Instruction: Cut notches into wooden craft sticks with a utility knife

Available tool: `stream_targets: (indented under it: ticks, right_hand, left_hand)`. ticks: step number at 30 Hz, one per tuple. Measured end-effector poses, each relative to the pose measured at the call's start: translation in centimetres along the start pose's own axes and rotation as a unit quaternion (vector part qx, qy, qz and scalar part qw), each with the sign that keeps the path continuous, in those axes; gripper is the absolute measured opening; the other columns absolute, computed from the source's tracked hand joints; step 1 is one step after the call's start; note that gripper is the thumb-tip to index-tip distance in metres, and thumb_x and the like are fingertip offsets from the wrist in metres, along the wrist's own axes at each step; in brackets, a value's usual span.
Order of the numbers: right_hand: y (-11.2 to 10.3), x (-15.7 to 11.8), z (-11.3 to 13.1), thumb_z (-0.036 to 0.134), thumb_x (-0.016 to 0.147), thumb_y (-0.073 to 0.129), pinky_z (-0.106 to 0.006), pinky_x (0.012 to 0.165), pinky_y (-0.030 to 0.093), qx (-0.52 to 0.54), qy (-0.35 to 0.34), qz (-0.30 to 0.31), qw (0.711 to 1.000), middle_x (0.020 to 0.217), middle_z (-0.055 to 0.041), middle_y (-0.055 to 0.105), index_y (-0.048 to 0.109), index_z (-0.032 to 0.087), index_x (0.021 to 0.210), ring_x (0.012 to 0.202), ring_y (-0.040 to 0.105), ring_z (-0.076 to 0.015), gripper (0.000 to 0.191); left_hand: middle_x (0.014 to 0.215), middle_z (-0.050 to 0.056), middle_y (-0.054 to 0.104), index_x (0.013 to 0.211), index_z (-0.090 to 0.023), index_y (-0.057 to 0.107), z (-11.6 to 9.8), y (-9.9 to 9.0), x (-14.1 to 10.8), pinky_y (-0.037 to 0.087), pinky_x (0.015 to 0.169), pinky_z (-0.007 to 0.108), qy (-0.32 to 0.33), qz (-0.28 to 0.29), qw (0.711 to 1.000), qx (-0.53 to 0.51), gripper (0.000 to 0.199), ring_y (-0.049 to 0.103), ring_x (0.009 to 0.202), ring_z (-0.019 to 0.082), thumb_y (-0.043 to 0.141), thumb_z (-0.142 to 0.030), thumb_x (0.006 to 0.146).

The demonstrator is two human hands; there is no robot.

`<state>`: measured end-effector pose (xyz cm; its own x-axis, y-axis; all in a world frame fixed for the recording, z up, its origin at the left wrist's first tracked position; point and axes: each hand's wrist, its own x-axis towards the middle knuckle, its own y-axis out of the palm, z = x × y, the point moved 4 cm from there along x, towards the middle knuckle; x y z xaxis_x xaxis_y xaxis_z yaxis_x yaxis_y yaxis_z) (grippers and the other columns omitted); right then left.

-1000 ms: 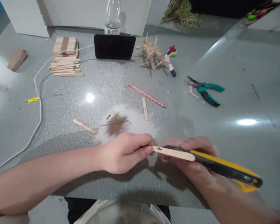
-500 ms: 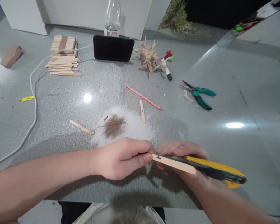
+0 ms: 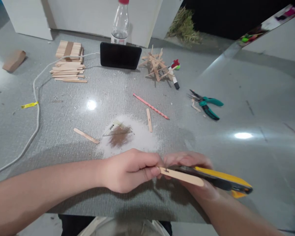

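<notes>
Thumb and fingers of my left hand (image 3: 132,170) pinch one end of a wooden craft stick (image 3: 185,177). A small dark mark or cut shows in the stick close to that thumb. My right hand (image 3: 189,160) grips a yellow and black utility knife (image 3: 221,178), its front end toward the marked part of the stick. The knife's blade cannot be made out, and some right fingers are blurred or hidden behind the stick. On the table beyond my hands lie a shorter craft stick (image 3: 149,120) with a dark mark and another craft stick (image 3: 86,135).
Powder surrounds a clear set square (image 3: 113,128). Farther off are a pink pencil (image 3: 151,106), teal pliers (image 3: 207,106), a cluster of joined sticks (image 3: 156,65), a black phone (image 3: 120,55), a bottle (image 3: 120,23), stacked sticks (image 3: 68,70) and a white cable (image 3: 37,114).
The view has shifted slightly, so the table items appear a little lower. Both hands keep their holds, and the knife and stick have moved slightly left and down in the picture.
</notes>
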<state>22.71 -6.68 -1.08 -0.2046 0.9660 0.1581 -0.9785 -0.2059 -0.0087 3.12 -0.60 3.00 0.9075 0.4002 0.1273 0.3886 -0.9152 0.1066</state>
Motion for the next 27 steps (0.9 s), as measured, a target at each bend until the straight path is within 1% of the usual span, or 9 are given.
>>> stream_targets:
  ticks: [2, 4, 6, 10, 12, 15, 20, 24, 27]
  right_hand:
    - [0.4, 0.0, 0.5, 0.050, 0.088, 0.062, -0.038, 0.067, 0.057, 0.043, -0.024, -0.005, 0.999, 0.086, -0.0002, 0.071, 0.065, 0.041, 0.114, 0.073, 0.068, -0.0202, 0.028]
    - [0.7, 0.2, 0.9, 0.047, 0.089, 0.064, -0.037, 0.072, 0.058, 0.073, -0.025, -0.008, 0.997, 0.093, -0.0019, 0.072, 0.066, 0.037, 0.113, 0.080, 0.069, -0.0202, 0.027]
    - [1.1, 0.5, 1.2, 0.047, 0.089, 0.064, -0.034, 0.071, 0.059, 0.109, -0.006, -0.014, 0.994, 0.097, -0.0033, 0.073, 0.067, 0.035, 0.112, 0.085, 0.070, -0.0203, 0.027]
    - [1.7, 1.1, 1.6, 0.047, 0.089, 0.065, -0.033, 0.068, 0.060, 0.170, 0.028, -0.018, 0.985, 0.096, -0.0025, 0.075, 0.067, 0.035, 0.109, 0.082, 0.072, -0.0196, 0.023]
    - [1.9, 1.4, 1.7, 0.046, 0.089, 0.065, -0.033, 0.068, 0.061, 0.185, 0.031, -0.010, 0.982, 0.095, -0.0014, 0.076, 0.068, 0.036, 0.105, 0.082, 0.073, -0.0198, 0.018]
    - [2.2, 1.6, 1.9, 0.045, 0.090, 0.064, -0.032, 0.065, 0.061, 0.208, 0.037, 0.003, 0.977, 0.097, 0.0001, 0.077, 0.068, 0.037, 0.102, 0.080, 0.074, -0.0194, 0.015]
    - [2.2, 1.5, 1.7, 0.045, 0.089, 0.066, -0.033, 0.072, 0.062, 0.227, 0.052, 0.005, 0.972, 0.104, -0.0001, 0.078, 0.067, 0.037, 0.103, 0.086, 0.075, -0.0197, 0.015]
    - [2.0, 1.3, 1.2, 0.043, 0.089, 0.067, -0.033, 0.070, 0.062, 0.235, 0.053, 0.003, 0.971, 0.106, -0.0007, 0.077, 0.067, 0.037, 0.103, 0.090, 0.075, -0.0205, 0.015]
    - [1.9, 1.1, 1.0, 0.044, 0.090, 0.066, -0.034, 0.070, 0.063, 0.240, 0.053, 0.007, 0.969, 0.107, 0.0000, 0.077, 0.067, 0.039, 0.104, 0.090, 0.075, -0.0209, 0.016]
  left_hand:
    - [0.071, -0.004, 0.047, 0.087, -0.015, 0.052, 0.1, 0.0, 0.0, 0.037, 0.062, 0.015, 0.000, 0.000, 1.000, 0.003, 0.020, 0.042, 0.063, 0.006, 0.041, -0.022, 0.102]
    - [0.072, -0.004, 0.047, 0.086, -0.015, 0.051, 0.2, 0.1, 0.0, 0.037, 0.062, 0.015, 0.003, 0.004, 1.000, 0.002, 0.021, 0.042, 0.063, 0.006, 0.040, -0.023, 0.103]
    - [0.073, -0.004, 0.047, 0.086, -0.015, 0.050, 0.2, 0.1, 0.0, 0.038, 0.063, 0.015, 0.008, 0.009, 1.000, 0.002, 0.021, 0.042, 0.064, 0.006, 0.040, -0.023, 0.103]
    - [0.074, -0.003, 0.047, 0.085, -0.016, 0.049, 0.4, 0.2, 0.1, 0.038, 0.064, 0.015, 0.002, 0.021, 1.000, 0.002, 0.023, 0.042, 0.065, 0.006, 0.039, -0.026, 0.104]
    - [0.075, -0.003, 0.047, 0.086, -0.016, 0.049, 0.5, 0.2, 0.0, 0.038, 0.063, 0.015, -0.010, 0.024, 1.000, 0.002, 0.024, 0.042, 0.066, 0.006, 0.038, -0.028, 0.104]
    - [0.076, -0.003, 0.048, 0.087, -0.016, 0.049, 0.5, 0.3, -0.1, 0.038, 0.064, 0.015, -0.012, 0.020, 1.000, 0.009, 0.024, 0.043, 0.066, 0.006, 0.037, -0.029, 0.105]
    - [0.075, -0.003, 0.046, 0.085, -0.017, 0.046, 0.5, 0.4, -0.2, 0.037, 0.063, 0.016, -0.015, 0.023, 0.999, 0.018, 0.026, 0.040, 0.065, 0.006, 0.037, -0.030, 0.105]
    - [0.077, -0.003, 0.047, 0.087, -0.017, 0.045, 0.6, 0.3, -0.2, 0.038, 0.064, 0.017, -0.020, 0.021, 0.999, 0.017, 0.027, 0.043, 0.067, 0.007, 0.035, -0.033, 0.105]
    - [0.076, -0.003, 0.046, 0.086, -0.018, 0.044, 0.6, 0.3, -0.1, 0.038, 0.064, 0.017, -0.025, 0.020, 0.999, 0.018, 0.027, 0.042, 0.066, 0.007, 0.035, -0.033, 0.105]
